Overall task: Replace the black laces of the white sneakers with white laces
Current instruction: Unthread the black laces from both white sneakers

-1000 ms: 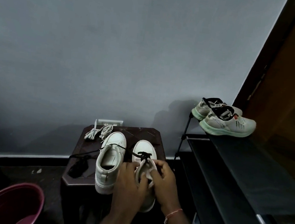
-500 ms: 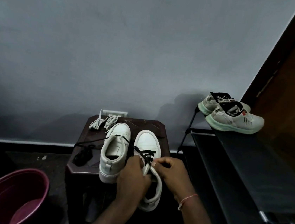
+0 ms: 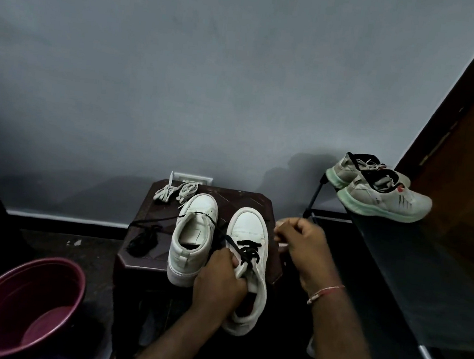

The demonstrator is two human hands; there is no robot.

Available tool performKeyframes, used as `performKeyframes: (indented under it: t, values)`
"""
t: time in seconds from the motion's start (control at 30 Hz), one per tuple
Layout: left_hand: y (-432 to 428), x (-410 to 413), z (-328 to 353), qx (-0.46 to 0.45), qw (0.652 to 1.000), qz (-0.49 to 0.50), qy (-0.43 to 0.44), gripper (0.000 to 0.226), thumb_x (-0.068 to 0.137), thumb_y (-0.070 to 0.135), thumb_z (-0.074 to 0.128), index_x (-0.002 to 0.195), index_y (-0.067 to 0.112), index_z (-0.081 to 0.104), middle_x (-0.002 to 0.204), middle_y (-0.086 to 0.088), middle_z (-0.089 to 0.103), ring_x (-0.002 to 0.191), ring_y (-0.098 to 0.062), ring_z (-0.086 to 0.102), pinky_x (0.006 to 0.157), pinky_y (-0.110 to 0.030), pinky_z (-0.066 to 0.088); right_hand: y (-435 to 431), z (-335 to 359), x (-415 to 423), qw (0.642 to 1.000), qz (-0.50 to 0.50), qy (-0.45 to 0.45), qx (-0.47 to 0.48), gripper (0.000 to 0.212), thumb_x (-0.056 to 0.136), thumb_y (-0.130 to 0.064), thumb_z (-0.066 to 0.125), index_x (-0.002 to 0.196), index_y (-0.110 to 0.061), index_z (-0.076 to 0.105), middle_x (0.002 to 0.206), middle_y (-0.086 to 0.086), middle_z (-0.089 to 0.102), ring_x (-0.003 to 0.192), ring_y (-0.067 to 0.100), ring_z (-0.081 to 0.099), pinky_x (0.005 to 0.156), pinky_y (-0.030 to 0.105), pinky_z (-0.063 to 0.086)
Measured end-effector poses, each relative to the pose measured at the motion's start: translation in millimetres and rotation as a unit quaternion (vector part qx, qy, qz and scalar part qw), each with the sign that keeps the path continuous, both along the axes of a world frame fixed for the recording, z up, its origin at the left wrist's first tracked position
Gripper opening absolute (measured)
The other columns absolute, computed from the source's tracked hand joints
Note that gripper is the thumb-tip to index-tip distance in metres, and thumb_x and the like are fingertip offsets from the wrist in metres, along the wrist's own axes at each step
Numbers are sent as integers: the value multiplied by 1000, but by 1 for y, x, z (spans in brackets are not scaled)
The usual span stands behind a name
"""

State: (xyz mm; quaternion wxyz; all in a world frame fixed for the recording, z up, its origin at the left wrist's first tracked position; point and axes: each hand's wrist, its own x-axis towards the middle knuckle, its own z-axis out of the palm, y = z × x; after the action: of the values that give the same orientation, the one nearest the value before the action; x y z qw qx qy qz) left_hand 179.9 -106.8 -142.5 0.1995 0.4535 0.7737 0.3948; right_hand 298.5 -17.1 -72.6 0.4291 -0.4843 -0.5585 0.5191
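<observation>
Two white sneakers stand side by side on a dark brown stool (image 3: 256, 202). The left sneaker (image 3: 194, 233) has no lace in its eyelets; a loose black lace (image 3: 146, 237) lies over it and beside it. The right sneaker (image 3: 249, 239) still carries a black lace (image 3: 247, 250) in its upper eyelets. My left hand (image 3: 218, 283) grips that sneaker's tongue and collar. To the sneaker's right, my right hand (image 3: 302, 243) has curled fingers, seemingly pinching a lace end, though the lace there is too dark to see. Two bundled white laces (image 3: 175, 191) lie at the stool's back left.
A maroon bucket (image 3: 23, 305) sits on the floor at the lower left. A dark shoe rack (image 3: 398, 256) stands on the right with a pair of white-and-green running shoes (image 3: 382, 193) on top. A grey wall and a socket plate (image 3: 191, 178) are behind the stool.
My right hand has pulled away from the right sneaker's eyelets toward the right. My left hand keeps hold of the sneaker. The camera has tilted slightly.
</observation>
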Motion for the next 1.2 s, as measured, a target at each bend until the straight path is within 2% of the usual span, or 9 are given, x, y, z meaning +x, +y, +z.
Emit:
performKeyframes:
  t: [0.1, 0.17, 0.27, 0.47, 0.6, 0.67, 0.77, 0.97, 1.2]
  values:
    - [2, -2, 1, -10, 1000, -7, -9, 19, 76, 21, 58, 83, 28, 42, 92, 7, 54, 99, -26, 57, 74, -34, 39, -9, -21, 9, 975, 83, -205, 39, 7, 82, -21, 74, 79, -15, 73, 72, -2, 72, 66, 9, 65, 70, 30, 54]
    - [1, 0, 3, -20, 1000, -20, 6, 18, 78, 24, 58, 85, 28, 42, 97, 3, 55, 100, -27, 57, 76, -35, 41, -23, -40, 5, 956, 93, -270, 73, 6, 80, -24, 76, 78, -19, 73, 74, -6, 72, 71, 5, 66, 74, 27, 53]
    - [-1, 2, 10, -57, 996, -46, 41, 22, 84, 32, 57, 99, 22, 45, 110, -4, 55, 107, -29, 56, 80, -36, 42, -28, -44, -1, 934, 42, -315, 164, 13, 84, -25, 70, 74, -17, 71, 75, -5, 70, 72, 6, 64, 70, 24, 49]
    - [4, -5, 16, -83, 995, -38, 34, 33, 81, 31, 56, 111, 19, 47, 118, -6, 55, 113, -32, 56, 88, -42, 48, -25, -39, -14, 991, 8, -110, 72, 21, 88, -18, 68, 69, -8, 67, 64, 1, 67, 57, 7, 56, 61, 25, 46]
    - [7, -6, 24, -86, 992, -46, 79, 28, 83, 26, 55, 107, 14, 48, 117, -9, 55, 112, -34, 55, 87, -41, 44, -28, -60, -15, 994, -29, -93, 46, 21, 94, -22, 61, 76, -10, 62, 68, 4, 65, 59, 5, 54, 62, 28, 46]
    - [10, -8, 28, -71, 991, -42, 101, 25, 82, 23, 55, 105, 14, 51, 114, -8, 55, 110, -32, 55, 87, -40, 43, -30, -66, -13, 998, -38, -43, 19, 20, 97, -20, 56, 81, -10, 61, 71, 6, 67, 64, 11, 58, 64, 34, 49]
    - [15, -11, 22, -36, 990, -40, 130, 22, 81, 24, 57, 100, 14, 57, 110, -6, 53, 106, -28, 53, 88, -38, 41, -36, -73, -17, 998, -61, 27, -23, 20, 100, -17, 48, 86, -7, 58, 73, 7, 68, 62, 15, 59, 58, 30, 49]
    - [13, -2, 12, -39, 982, -85, 161, 29, 93, 36, 51, 108, 12, 58, 114, -7, 51, 104, -27, 56, 87, -34, 40, -27, -62, -20, 999, -18, 32, -36, 20, 101, -16, 47, 86, -6, 56, 67, 3, 63, 51, 9, 50, 50, 24, 45]
    - [18, -5, 13, -33, 986, -83, 139, 27, 90, 33, 56, 103, 11, 64, 108, -9, 55, 99, -28, 58, 86, -34, 42, -38, -67, -6, 999, 23, -47, 0, 9, 85, -16, 72, 81, -8, 68, 75, 8, 72, 66, 11, 63, 63, 28, 51]
